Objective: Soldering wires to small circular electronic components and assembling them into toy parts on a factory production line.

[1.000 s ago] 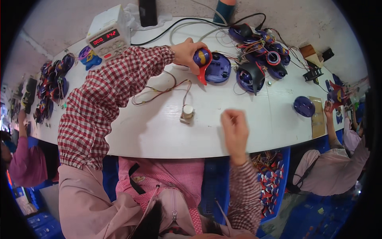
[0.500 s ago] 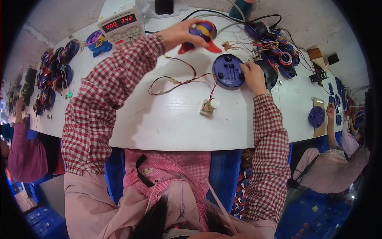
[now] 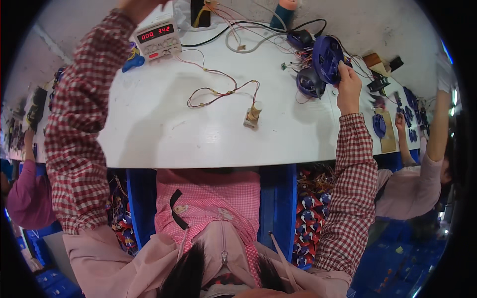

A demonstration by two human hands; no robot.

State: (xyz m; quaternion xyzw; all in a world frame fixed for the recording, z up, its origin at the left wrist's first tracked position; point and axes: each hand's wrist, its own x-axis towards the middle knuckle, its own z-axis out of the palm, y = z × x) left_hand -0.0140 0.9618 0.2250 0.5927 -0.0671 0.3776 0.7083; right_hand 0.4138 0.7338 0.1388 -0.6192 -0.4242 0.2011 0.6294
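Note:
My right hand (image 3: 350, 84) grips the edge of a round purple plastic base (image 3: 328, 59), lifted and tilted above the right part of the table. Just behind and below it lies a dark purple rounded toy part (image 3: 310, 82) with thin wires. My left hand (image 3: 143, 7) is high at the top edge, above the power supply (image 3: 158, 37); its fingers are mostly cut off, so what it holds is hidden. Mid-table stands a small block with a beige cylinder (image 3: 253, 115), joined to a red and black cable (image 3: 221, 93).
A white table (image 3: 198, 144) carries more purple parts (image 3: 299, 38) at the back right. Loose wires and a teal spool (image 3: 283, 12) are at the back. Blue bins (image 3: 278, 213) stand below the front edge. Other people (image 3: 412, 184) work on both sides.
My left hand has moved up and left to the top edge; the red, purple and yellow toy it held is out of sight. My right hand has lifted the purple base off the table and tilted it.

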